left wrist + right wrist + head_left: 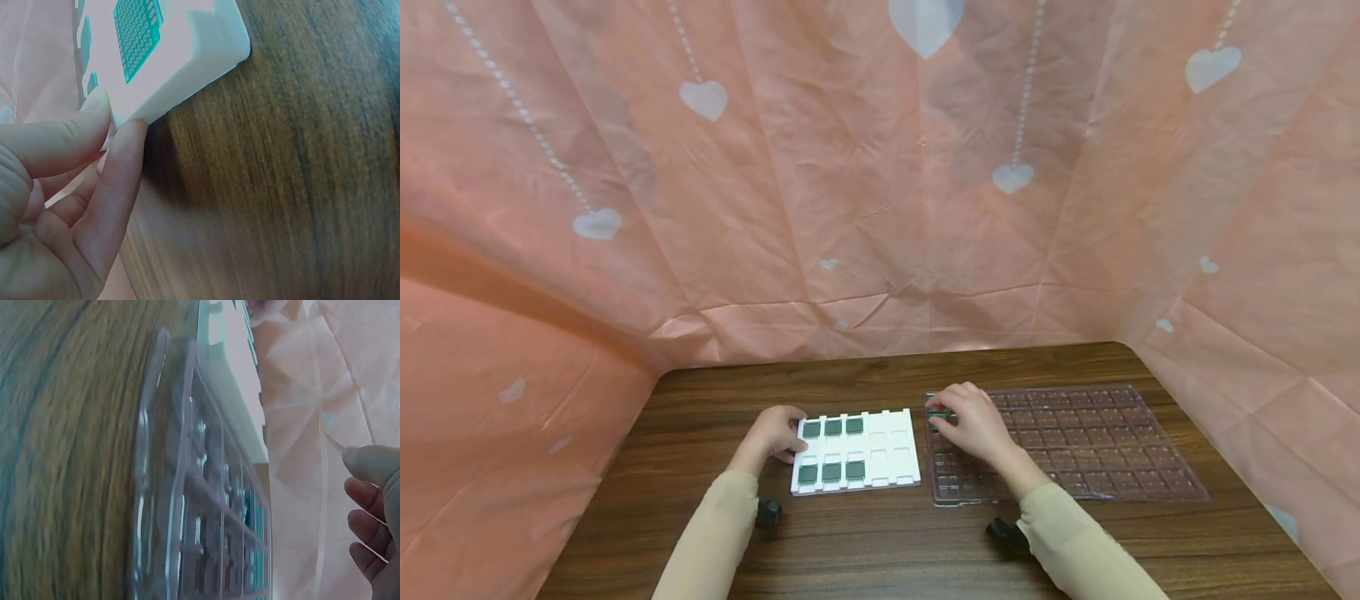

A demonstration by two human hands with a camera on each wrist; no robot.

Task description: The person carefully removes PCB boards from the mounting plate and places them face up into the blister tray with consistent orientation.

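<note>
A white tray (pixel 856 447) lies left of centre, with several green square circuit boards (pixel 832 427) in its far and near rows toward the left. My left hand (pixel 775 433) pinches the tray's left edge; the left wrist view shows the thumb on its upper edge and a finger against its side. Over the far left corner of a clear plastic compartment tray (pixel 1075 442) is my right hand (pixel 973 423), thumb and fingers apart around green pieces (pixel 934 413) there. In the right wrist view the fingers are loosely bent, and nothing shows between them.
Both trays lie on a dark wood-grain table (pixel 865 542), a narrow gap between them. A pink curtain (pixel 880 208) with white hearts surrounds the table at the back and sides. Dark wrist devices (pixel 1006 535) sit beneath both forearms.
</note>
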